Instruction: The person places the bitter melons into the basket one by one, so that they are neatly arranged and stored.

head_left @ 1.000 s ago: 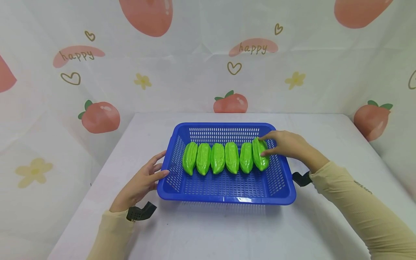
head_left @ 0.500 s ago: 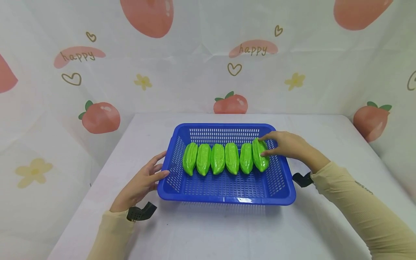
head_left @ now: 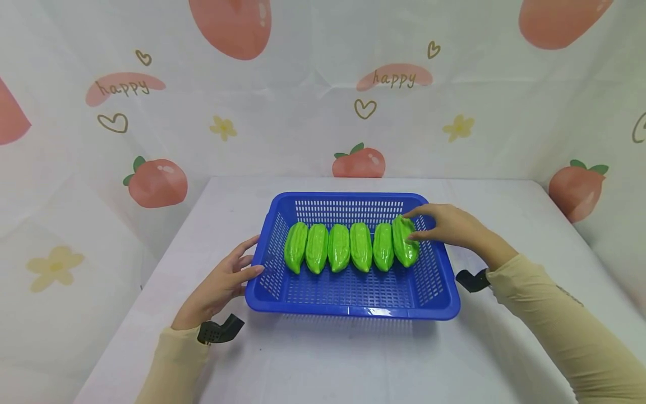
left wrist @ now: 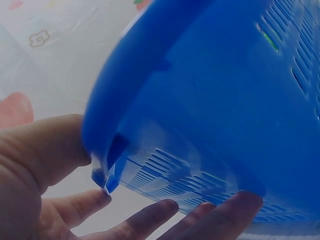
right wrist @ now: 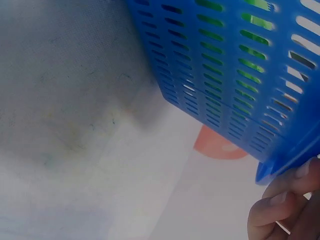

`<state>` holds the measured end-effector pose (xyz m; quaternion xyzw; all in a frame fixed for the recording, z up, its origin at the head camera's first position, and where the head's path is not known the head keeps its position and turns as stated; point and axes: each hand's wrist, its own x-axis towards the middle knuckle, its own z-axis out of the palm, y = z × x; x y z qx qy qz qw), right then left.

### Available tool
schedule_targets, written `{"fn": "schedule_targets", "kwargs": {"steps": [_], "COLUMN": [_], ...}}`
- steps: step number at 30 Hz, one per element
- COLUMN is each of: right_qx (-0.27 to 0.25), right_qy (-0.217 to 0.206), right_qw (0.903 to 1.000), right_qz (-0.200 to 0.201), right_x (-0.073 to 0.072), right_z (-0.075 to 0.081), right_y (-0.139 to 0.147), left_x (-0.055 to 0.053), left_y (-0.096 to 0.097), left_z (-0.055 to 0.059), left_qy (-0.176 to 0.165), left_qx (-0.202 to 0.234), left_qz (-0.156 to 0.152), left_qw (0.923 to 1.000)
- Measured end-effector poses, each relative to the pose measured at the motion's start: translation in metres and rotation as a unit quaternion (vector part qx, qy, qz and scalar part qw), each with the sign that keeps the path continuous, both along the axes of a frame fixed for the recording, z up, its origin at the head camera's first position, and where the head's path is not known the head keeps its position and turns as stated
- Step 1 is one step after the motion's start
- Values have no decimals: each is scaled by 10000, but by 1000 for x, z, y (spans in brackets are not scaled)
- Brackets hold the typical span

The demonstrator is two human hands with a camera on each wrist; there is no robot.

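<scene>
Several glossy green bitter melons (head_left: pixel 339 248) lie side by side in a row inside a blue plastic basket (head_left: pixel 348 311). My left hand (head_left: pixel 224 280) holds the basket's left end, thumb at the rim and fingers along the outside of the wall, as the left wrist view shows. At the opposite end my right hand (head_left: pixel 449 227) reaches over the rim. Its thumb and forefinger pinch the rightmost bitter melon (head_left: pixel 402 244), which leans slightly against its row. Other fingers (right wrist: pixel 272 210) of that hand are curled outside the basket, close to the rim.
The basket stands on a white-covered table (head_left: pixel 323 359). Behind it hangs a white cloth (head_left: pixel 292 112) printed with peaches, hearts and flowers. A black wrist camera mount (head_left: pixel 221 330) sits on the left wrist, another mount (head_left: pixel 471 280) on the right.
Both hands, the basket and the bitter melons keep their places. The whole head view has shifted very slightly downward.
</scene>
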<state>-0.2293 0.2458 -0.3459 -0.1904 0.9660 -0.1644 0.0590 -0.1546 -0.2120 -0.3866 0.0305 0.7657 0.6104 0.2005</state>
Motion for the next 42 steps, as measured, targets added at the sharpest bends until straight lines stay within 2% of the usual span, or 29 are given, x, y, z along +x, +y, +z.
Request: {"fn": "schedule_targets", "kwargs": {"steps": [9, 16, 23, 31, 36, 39, 42], "right_qx": [-240, -486, -1006, -1214, -1237, -1264, -1306], "right_qy": [75, 285, 413, 562, 902, 1011, 996], "right_qw": [9996, 9983, 9940, 9904, 9870, 9855, 9855], "right_qz": [-93, -126, 135, 359, 482, 516, 425], "right_x": [3, 7, 16, 31, 41, 47, 55], "right_z": [8, 16, 22, 31, 38, 42, 48], "right_y": [3, 8, 12, 8, 7, 5, 2], "left_x": [0, 2, 2, 8, 15, 21, 27], "left_y": [-1, -4, -11, -14, -11, -5, 4], "left_z": [0, 2, 14, 32, 49, 61, 73], "left_qy": [16, 160, 484, 942, 1465, 1798, 2072], "left_qx": [-88, -237, -604, -743, -994, -1383, -1974], "left_qz": [51, -67, 19, 176, 231, 319, 449], "left_qw": [9999, 9996, 9970, 9926, 9839, 9734, 9571]}}
